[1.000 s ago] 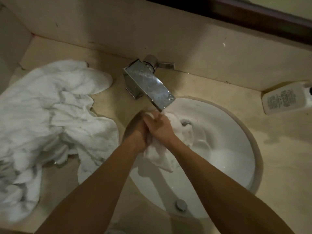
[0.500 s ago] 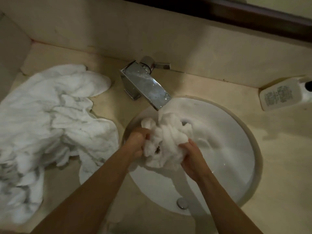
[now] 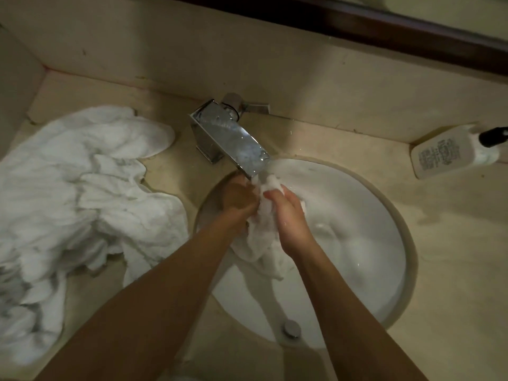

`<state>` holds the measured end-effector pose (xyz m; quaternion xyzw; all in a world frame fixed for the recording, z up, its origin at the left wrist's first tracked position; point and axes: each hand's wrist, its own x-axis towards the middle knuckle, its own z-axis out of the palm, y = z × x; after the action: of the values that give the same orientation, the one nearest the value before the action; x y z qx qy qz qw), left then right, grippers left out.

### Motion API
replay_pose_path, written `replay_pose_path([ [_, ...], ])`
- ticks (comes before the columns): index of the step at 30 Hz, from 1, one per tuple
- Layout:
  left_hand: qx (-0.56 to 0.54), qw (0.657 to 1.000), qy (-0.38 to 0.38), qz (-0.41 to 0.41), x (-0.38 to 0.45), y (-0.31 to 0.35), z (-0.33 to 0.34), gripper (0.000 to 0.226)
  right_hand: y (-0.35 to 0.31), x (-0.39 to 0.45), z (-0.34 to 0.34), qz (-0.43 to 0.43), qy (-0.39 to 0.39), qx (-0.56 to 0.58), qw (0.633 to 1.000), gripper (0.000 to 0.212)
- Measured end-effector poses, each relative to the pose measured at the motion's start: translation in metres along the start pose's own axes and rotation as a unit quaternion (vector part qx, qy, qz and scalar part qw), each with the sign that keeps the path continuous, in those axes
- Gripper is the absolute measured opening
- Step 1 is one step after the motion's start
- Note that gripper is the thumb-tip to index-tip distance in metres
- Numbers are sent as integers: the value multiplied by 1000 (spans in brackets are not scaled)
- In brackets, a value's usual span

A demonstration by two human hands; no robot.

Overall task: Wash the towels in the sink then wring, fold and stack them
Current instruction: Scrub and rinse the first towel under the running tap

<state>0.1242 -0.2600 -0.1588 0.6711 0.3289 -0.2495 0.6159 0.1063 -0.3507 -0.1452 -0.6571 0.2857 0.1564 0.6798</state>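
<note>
Half a second ago the two hands were apart, with a fat puff of towel between them in the middle of the bowl. Now they have come close together and moved up, right under the tap's spout. The towel is squeezed thin between them.

Closest to the camera, two bare arms reach up from the bottom edge. A small round silver overflow cap (image 3: pixel 292 328) sits on the near wall of the round white sink bowl (image 3: pixel 365 270).

The left hand (image 3: pixel 238 198) curls its fingers around the wet white towel (image 3: pixel 264 237). The right hand (image 3: pixel 288 215) does the same from the other side. Its fingers are bent and pressed tight on the cloth, and the fingertips (image 3: pixel 270 194) pinch the top of it. Both hands grip the same towel. The towel's loose end hangs down from the hands into the sink bowl.

Just above the hands is the shiny flat square metal tap (image 3: pixel 233 141). Its spout end is right over the towel's top.

On the left, a big crumpled heap of white towels (image 3: pixel 82 204) lies on the beige stone counter (image 3: pixel 453 243), just beside the sink.

Far right, a white soap bottle with a black pump top (image 3: pixel 450 152) lies on its side by the back wall. It has dark print on it, but the letters are too small and blurry to read.
</note>
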Motion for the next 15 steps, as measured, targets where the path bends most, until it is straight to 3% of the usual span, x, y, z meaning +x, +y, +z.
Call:
replay_pose_path([
  [1, 6, 999, -38, -5, -3, -2, 1, 18, 0, 8, 1, 22, 22, -12, 999, 21],
  [2, 106, 990, -37, 79, -3, -15, 7, 30, 2, 17, 1, 46, 47, -21, 998, 22],
  [3, 168, 983, -29, 70, 11, -22, 17, 34, 6, 26, 1, 73, 65, -29, 995, 22],
  [4, 97, 993, 56, 38, 8, -16, 27, 36, 8, 31, 3, 91, 80, -37, 992, 22],
  [6, 171, 985, 2, 26, 13, -2, 19, 40, 12, 29, 18, 73, 97, -53, 991, 23],
  [10, 68, 997, -27, -9, 27, 5, -9, 37, 16, 22, 39, -40, 59, -166, 984, 38],
  [13, 64, 998, -22, -16, 13, 1, -4, 42, 8, 47, 31, 46, 91, -161, 982, 64],
  [15, 13, 999, -41, 3, 9, 5, -10, 36, -2, 42, 38, 48, 88, -211, 972, 54],
])
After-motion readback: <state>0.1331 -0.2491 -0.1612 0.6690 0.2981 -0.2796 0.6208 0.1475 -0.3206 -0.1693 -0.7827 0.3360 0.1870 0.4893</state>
